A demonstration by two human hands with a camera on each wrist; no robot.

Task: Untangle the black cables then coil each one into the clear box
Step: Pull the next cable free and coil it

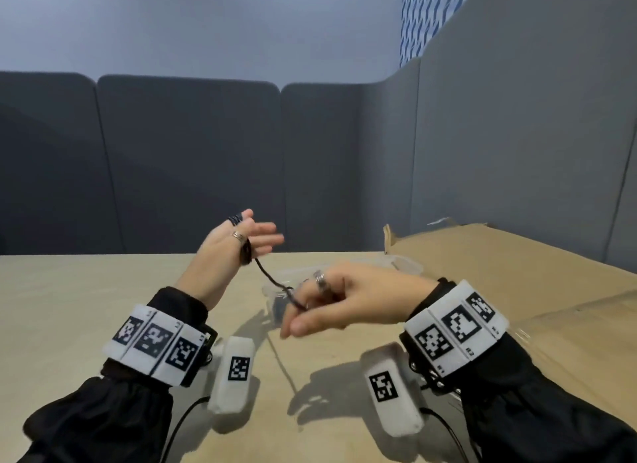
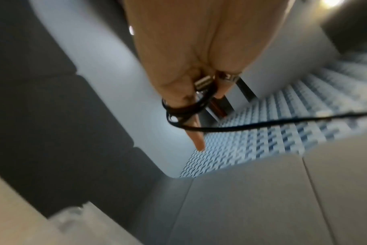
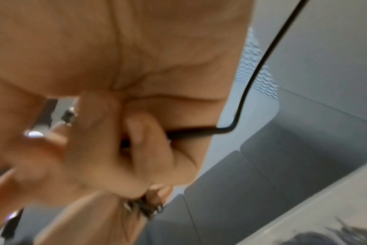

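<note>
My left hand (image 1: 241,242) is raised above the table with its fingers stretched out. A black cable (image 1: 269,276) is wound in several turns round those fingers (image 2: 194,132). Its metal plug (image 2: 203,84) sits pinched at their base. From there the cable slants down to my right hand (image 1: 331,300), which pinches it with curled fingers (image 3: 140,132); in the right wrist view the cable (image 3: 247,87) bends out of them. The clear box (image 1: 406,264) lies on the table just behind my right hand, partly hidden by it. Something dark shows through its near wall.
The beige table (image 1: 86,290) stretches out to the left. A flattened cardboard sheet (image 1: 499,255) covers its right side, close to the box. Grey padded partitions (image 1: 189,159) close off the back and right. Thin black wires from the wrist cameras hang at the near edge.
</note>
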